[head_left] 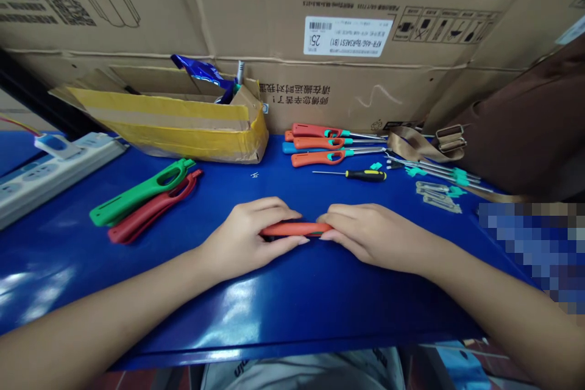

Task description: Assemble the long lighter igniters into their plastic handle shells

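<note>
Between my two hands, just above the blue tabletop, is an orange lighter handle (pixel 292 230) held lengthwise. My left hand (pixel 249 234) grips its left end, thumb below and fingers above. At the other end my right hand (pixel 365 234) pinches it the same way, hiding the tip. Beyond my hands lies a screwdriver (pixel 368 175) with a black and yellow grip. Several assembled long-neck lighters (pixel 317 158), orange, red and blue, rest behind it. To the left are a green lighter handle (pixel 141 192) and a red lighter handle (pixel 155 210), without metal necks.
An open cardboard box (pixel 183 128) with yellow tape stands at the back left, near a white power strip (pixel 55 173). Metal rods (pixel 443 170), clear small parts (pixel 439 196) and a brown strap (pixel 406 143) lie at right. Large cartons (pixel 256 6) wall off the back.
</note>
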The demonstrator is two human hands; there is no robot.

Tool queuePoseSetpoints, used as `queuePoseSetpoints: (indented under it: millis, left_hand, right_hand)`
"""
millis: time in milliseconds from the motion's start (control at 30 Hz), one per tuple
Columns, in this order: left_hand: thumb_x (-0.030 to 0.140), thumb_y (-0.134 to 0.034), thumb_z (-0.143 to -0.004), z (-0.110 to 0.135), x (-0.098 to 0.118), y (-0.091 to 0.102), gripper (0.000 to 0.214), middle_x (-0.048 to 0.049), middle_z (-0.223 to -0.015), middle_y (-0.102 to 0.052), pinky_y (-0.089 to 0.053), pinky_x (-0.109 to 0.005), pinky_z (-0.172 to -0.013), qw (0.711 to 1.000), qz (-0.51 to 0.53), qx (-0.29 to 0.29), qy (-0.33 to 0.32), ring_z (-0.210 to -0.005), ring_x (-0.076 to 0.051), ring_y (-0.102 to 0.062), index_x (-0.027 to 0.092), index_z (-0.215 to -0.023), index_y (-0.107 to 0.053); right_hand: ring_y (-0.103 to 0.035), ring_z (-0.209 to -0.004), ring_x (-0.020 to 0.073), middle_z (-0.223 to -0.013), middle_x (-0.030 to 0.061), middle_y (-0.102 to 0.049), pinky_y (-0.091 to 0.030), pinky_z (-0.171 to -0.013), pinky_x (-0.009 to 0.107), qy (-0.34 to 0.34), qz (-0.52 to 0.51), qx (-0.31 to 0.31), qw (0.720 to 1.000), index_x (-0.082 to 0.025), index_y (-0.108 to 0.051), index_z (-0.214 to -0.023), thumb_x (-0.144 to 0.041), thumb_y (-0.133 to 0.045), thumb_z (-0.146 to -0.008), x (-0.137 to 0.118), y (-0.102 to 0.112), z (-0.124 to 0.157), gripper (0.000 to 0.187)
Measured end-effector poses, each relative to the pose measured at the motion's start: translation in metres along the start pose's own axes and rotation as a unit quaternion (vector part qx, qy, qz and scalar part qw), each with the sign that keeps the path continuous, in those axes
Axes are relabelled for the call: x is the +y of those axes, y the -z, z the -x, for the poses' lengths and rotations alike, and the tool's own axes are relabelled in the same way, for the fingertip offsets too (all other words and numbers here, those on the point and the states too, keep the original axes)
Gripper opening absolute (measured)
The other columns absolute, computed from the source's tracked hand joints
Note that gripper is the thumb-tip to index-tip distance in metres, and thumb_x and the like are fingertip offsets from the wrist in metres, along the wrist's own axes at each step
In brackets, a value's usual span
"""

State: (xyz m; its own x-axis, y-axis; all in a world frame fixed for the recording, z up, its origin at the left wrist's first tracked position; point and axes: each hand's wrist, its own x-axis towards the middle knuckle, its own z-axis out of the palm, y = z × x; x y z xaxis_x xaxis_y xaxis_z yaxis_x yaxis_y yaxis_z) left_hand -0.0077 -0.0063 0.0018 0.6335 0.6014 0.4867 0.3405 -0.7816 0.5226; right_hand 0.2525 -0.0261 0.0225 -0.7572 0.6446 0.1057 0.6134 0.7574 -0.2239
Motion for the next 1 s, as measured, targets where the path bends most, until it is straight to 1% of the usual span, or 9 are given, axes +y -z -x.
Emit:
queuePoseSetpoints:
  millis: [133, 300, 400, 500, 567, 700, 867, 933, 1000]
  left_hand:
    - [0.025, -0.069, -0.094, -0.003, 0.001, 0.006, 0.016, -0.0045, -0.088, -0.075, -0.052, -0.022, -0.068, 0.997, 0.066, -0.033, 0.034, -0.073, -0.013, -0.068, 0.014, -0.103, -0.076]
    - [0.023, -0.064, -0.098, -0.003, -0.004, 0.013, 0.016, -0.0022, -0.084, -0.075, -0.048, -0.021, -0.065, 0.998, 0.032, -0.059, -0.003, -0.068, -0.011, -0.064, 0.013, -0.106, -0.074]
    - [0.023, -0.063, -0.099, -0.001, -0.004, 0.015, 0.02, -0.0034, -0.089, -0.074, -0.05, -0.02, -0.071, 0.997, 0.003, -0.072, -0.024, -0.075, -0.012, -0.065, 0.012, -0.113, -0.071]
    - [0.027, -0.061, -0.1, 0.0, -0.002, 0.015, 0.025, -0.0048, -0.088, -0.071, -0.051, -0.022, -0.074, 0.995, -0.024, -0.079, -0.047, -0.077, -0.014, -0.065, 0.01, -0.117, -0.07]
    - [0.028, -0.061, -0.101, 0.0, 0.0, 0.013, 0.027, -0.0055, -0.093, -0.071, -0.051, -0.023, -0.076, 0.995, -0.031, -0.079, -0.042, -0.08, -0.014, -0.065, 0.012, -0.121, -0.069]
    - [0.031, -0.069, -0.096, -0.002, 0.001, 0.011, 0.03, -0.0018, -0.1, -0.074, -0.051, -0.021, -0.077, 0.997, -0.004, -0.07, 0.028, -0.083, -0.012, -0.068, 0.019, -0.123, -0.068]
    - [0.031, -0.069, -0.094, -0.002, -0.001, 0.006, 0.023, -0.001, -0.103, -0.076, -0.052, -0.022, -0.076, 0.993, 0.042, -0.06, 0.092, -0.085, -0.013, -0.07, 0.019, -0.114, -0.07]
    - [0.029, -0.068, -0.094, -0.001, 0.0, 0.003, 0.023, -0.0005, -0.104, -0.076, -0.053, -0.022, -0.077, 0.991, 0.062, -0.055, 0.102, -0.086, -0.013, -0.07, 0.02, -0.116, -0.069]
    - [0.027, -0.069, -0.094, 0.001, 0.002, 0.001, 0.023, 0.0003, -0.105, -0.076, -0.053, -0.021, -0.081, 0.99, 0.084, -0.045, 0.103, -0.088, -0.013, -0.071, 0.021, -0.116, -0.068]
  right_hand:
    - [-0.063, -0.073, 0.0189, -0.085, 0.0064, -0.065, -0.047, -0.066, 0.031, -0.021, 0.0, 0.051, 0.999, -0.014, -0.066, -0.097, -0.037, -0.029, -0.11, 0.004, 0.001, 0.001, 0.045]
    - [-0.065, -0.076, 0.0195, -0.086, 0.0062, -0.067, -0.048, -0.068, 0.031, -0.055, -0.009, 0.074, 0.996, -0.015, -0.066, -0.095, -0.034, -0.033, -0.11, 0.01, 0.006, 0.003, 0.04]
    - [-0.07, -0.088, 0.0227, -0.102, 0.0083, -0.073, -0.051, -0.075, 0.034, -0.06, -0.022, 0.041, 0.997, -0.016, -0.067, -0.116, -0.038, -0.036, -0.109, 0.006, 0.006, 0.003, 0.039]
    - [-0.07, -0.106, 0.0277, -0.124, 0.011, -0.072, -0.051, -0.084, 0.038, -0.064, -0.03, 0.019, 0.997, -0.016, -0.057, -0.139, -0.046, -0.04, -0.108, 0.002, 0.005, 0.003, 0.047]
    - [-0.071, -0.105, 0.0269, -0.121, 0.0095, -0.073, -0.051, -0.083, 0.038, -0.078, -0.046, 0.014, 0.996, -0.018, -0.06, -0.133, -0.05, -0.039, -0.107, 0.0, 0.004, 0.002, 0.046]
    - [-0.068, -0.086, 0.0213, -0.099, 0.0048, -0.071, -0.045, -0.071, 0.032, -0.098, -0.048, 0.03, 0.994, -0.02, -0.063, -0.108, -0.051, -0.05, -0.102, 0.001, 0.005, 0.0, 0.034]
    - [-0.064, -0.082, 0.0187, -0.1, 0.003, -0.067, -0.039, -0.067, 0.029, -0.106, -0.026, 0.059, 0.992, -0.02, -0.056, -0.108, -0.047, -0.068, -0.09, 0.006, 0.002, 0.0, 0.034]
    - [-0.062, -0.079, 0.0172, -0.099, 0.0017, -0.066, -0.038, -0.066, 0.028, -0.11, -0.044, 0.047, 0.992, -0.021, -0.055, -0.106, -0.047, -0.067, -0.092, 0.006, 0.001, 0.0, 0.032]
    - [-0.061, -0.077, 0.0163, -0.098, 0.0012, -0.066, -0.037, -0.066, 0.028, -0.107, -0.061, 0.026, 0.992, -0.022, -0.055, -0.103, -0.046, -0.055, -0.1, 0.005, -0.001, 0.0, 0.024]
